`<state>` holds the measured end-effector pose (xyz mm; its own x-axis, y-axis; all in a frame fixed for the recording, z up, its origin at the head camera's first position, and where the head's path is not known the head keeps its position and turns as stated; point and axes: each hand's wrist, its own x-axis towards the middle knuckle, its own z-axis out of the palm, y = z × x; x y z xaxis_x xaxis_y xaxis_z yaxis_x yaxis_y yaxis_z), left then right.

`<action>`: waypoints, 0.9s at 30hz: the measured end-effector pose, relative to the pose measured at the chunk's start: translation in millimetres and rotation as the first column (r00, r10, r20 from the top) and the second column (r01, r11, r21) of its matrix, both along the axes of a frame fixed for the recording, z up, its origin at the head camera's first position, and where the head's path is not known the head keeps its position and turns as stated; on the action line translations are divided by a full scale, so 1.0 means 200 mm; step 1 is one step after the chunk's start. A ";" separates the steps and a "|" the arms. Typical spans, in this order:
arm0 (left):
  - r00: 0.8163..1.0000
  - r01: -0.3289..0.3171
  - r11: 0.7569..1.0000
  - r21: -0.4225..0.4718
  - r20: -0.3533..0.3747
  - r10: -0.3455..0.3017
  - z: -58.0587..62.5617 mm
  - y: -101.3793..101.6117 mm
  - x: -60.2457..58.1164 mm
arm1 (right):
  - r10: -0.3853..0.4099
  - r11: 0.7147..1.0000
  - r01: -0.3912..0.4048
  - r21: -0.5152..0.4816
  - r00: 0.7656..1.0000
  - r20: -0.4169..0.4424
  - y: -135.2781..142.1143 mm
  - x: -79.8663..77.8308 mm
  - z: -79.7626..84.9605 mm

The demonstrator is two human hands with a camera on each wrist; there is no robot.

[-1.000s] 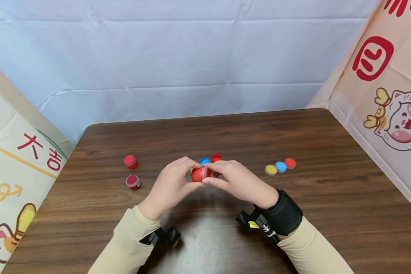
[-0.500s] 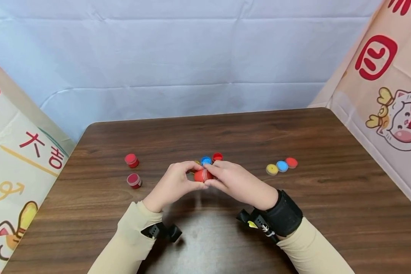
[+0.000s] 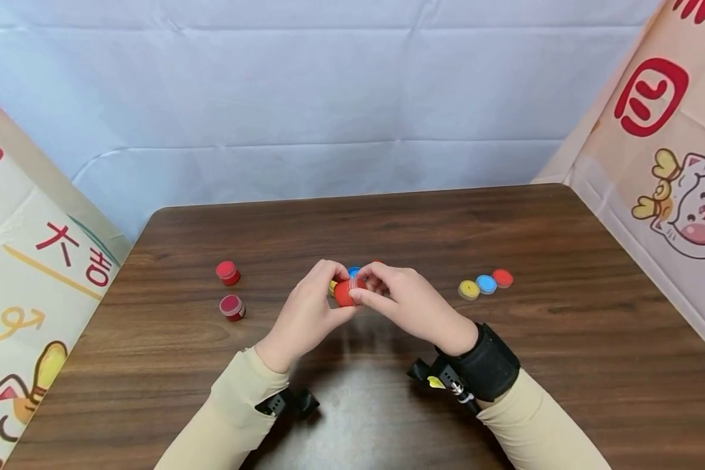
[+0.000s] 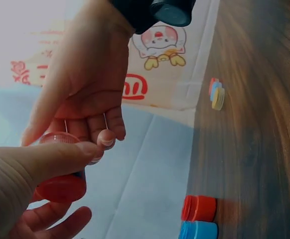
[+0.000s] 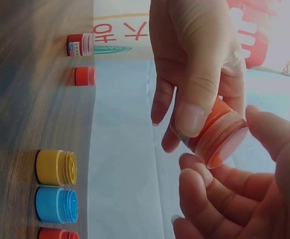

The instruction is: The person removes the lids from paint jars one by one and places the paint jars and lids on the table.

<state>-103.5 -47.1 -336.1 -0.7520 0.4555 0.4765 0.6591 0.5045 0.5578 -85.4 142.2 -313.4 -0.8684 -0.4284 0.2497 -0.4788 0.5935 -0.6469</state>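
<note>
My left hand (image 3: 305,313) grips a small red paint jar (image 3: 344,295) by its body, tilted on its side above the table. My right hand (image 3: 418,303) is at the lidded end, its thumb and curled fingertips around the rim of the clear-edged lid (image 5: 225,142) in the right wrist view. Beyond the hands stand a yellow jar (image 5: 50,167), a blue jar (image 5: 50,204) and another red jar (image 5: 53,233), all with bare threaded necks. In the head view my hands partly hide these.
Yellow lid (image 3: 469,290), blue lid (image 3: 486,284) and red lid (image 3: 502,278) lie in a row on the right. On the left are a lidded red jar (image 3: 228,273) and a lidded dark red jar (image 3: 232,307). The wooden table (image 3: 564,365) meets a white cloth (image 3: 329,98) behind.
The right hand's fingers have drawn back and curled around the lid's edge. The left hand still holds the jar, and its knuckles have risen slightly. The head view has shifted a little.
</note>
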 end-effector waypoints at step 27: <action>0.994 0.057 0.996 0.067 0.085 -0.063 0.02 -0.02 0.01 | 0.083 0.996 -0.083 -0.045 0.997 0.000 0.03 -0.01 0.02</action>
<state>-101.7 -51.1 -332.1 -0.7641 0.4715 0.4402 0.6344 0.4262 0.6448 -86.8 148.8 -309.7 -0.8306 -0.4876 0.2689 -0.5243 0.5220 -0.6727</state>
